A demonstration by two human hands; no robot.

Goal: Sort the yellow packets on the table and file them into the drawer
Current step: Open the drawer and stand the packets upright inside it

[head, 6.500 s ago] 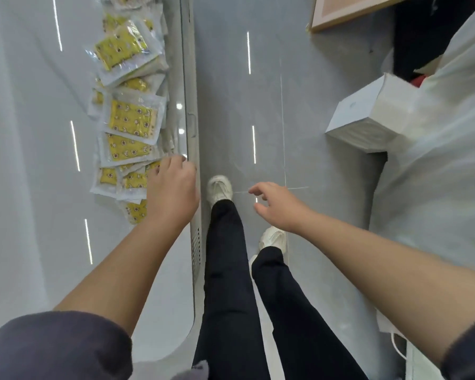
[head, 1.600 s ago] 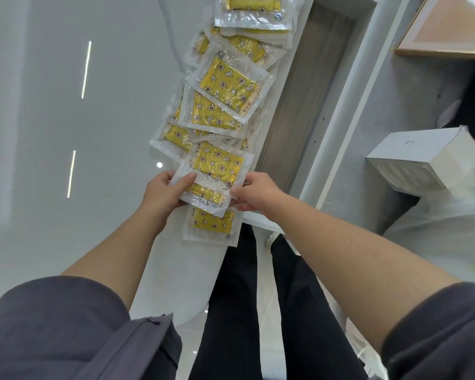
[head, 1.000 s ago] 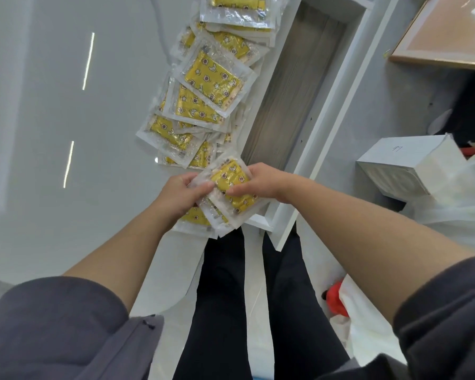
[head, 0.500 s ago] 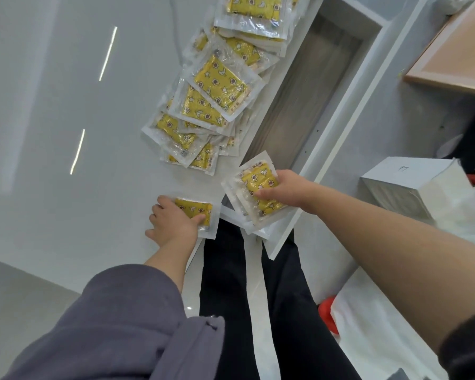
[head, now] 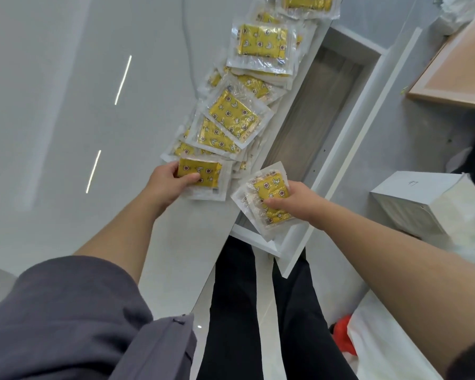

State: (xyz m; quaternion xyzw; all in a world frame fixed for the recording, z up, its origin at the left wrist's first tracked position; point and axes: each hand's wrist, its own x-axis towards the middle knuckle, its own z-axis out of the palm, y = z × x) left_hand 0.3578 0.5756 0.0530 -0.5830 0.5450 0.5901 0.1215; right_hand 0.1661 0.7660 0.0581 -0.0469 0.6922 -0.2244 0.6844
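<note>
White box [head: 412,204] at right middle of frame, on grey floor [head: 412,138]; small handwritten mark on its top face, unreadable. Wood-framed board [head: 455,75] at upper right, cut by frame edge. Crumpled white plastic [head: 455,12] in top right corner. Red object [head: 343,335] at lower right, partly under white sheet [head: 390,338].

Bright, glary tabletop [head: 66,133]; wide-angle distortion

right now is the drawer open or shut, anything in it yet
Open: the drawer is pulled out, its bare bottom showing. Nothing lies in the visible part; the stack in the right hand hides its near end.
</note>
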